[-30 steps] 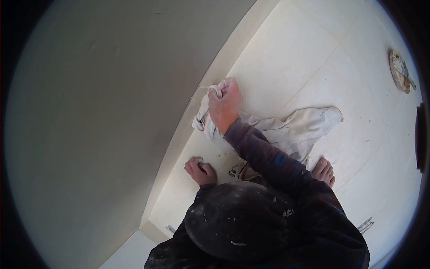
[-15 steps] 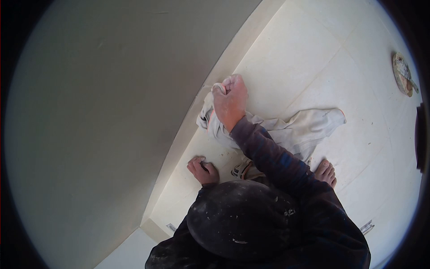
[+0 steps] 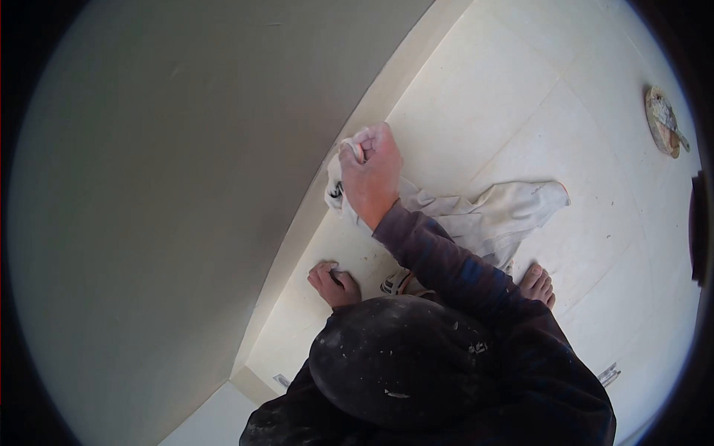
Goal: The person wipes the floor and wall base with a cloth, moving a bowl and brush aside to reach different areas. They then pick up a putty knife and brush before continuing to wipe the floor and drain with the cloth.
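Cloth bunched in the clenched right hand presses against the skirting, its loose tail trailing over floor tiles behind the wrist. Left hand, fingers curled, braces on the floor below.

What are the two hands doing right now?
Right hand: closed, gripping the cloth by the baseboard.
Left hand: fingers curled, resting on the floor; holding anything cannot be told.

1 overhead fisheye view, close, facing floor.
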{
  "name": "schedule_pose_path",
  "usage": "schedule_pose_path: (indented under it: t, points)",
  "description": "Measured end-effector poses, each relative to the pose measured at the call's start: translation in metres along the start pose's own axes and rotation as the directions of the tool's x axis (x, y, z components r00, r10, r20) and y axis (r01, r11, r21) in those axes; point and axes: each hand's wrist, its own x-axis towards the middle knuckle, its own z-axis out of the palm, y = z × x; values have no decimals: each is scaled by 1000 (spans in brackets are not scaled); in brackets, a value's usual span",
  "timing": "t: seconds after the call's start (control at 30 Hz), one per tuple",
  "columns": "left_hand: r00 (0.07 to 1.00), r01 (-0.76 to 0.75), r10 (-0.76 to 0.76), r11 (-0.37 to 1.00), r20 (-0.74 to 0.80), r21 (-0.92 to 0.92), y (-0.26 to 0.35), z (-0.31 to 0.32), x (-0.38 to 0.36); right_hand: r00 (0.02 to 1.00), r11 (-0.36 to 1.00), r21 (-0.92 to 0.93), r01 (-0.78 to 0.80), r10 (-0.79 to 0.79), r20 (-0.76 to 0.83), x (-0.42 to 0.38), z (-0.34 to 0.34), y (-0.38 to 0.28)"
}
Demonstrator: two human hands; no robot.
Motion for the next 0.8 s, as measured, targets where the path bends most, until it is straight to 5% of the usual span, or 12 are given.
schedule_pose_path:
  t: [0.13,0.2,0.33,0.4,0.5,0.67,0.77,0.8]
  points:
    - [1000,-10,9,999,24,30,-8,-4,-5,995,992,123,-4,-8,98,-8,-8,5]
    - [999,-32,32,999,8,4,-9,-5,-4,996,974,-226,-19,38,81,8,-36,21]
    - [1000,22,-22,1000,-1,13,-3,-4,-6,998,886,-464,6,21,53,28,-47,42]
    - [1000,8,-8,1000,-1,27,-5,-5,-5,987,836,-531,141,-74,145,28,-20,46]
    - [1000,-20,20,1000,5,12,-11,-5,-4,988,855,-503,128,-66,140,8,-11,60]
    - [1000,-13,12,1000,23,27,-8,-7,-5,889,958,-275,79,58,453,-33,-11,23]
    - [999,24,-26,999,33,44,-4,-10,-4,949,870,-407,279,-183,258,22,-48,21]
    - [1000,16,-17,999,22,37,-1,-11,-3,971,897,-385,215,-154,181,45,-58,12]
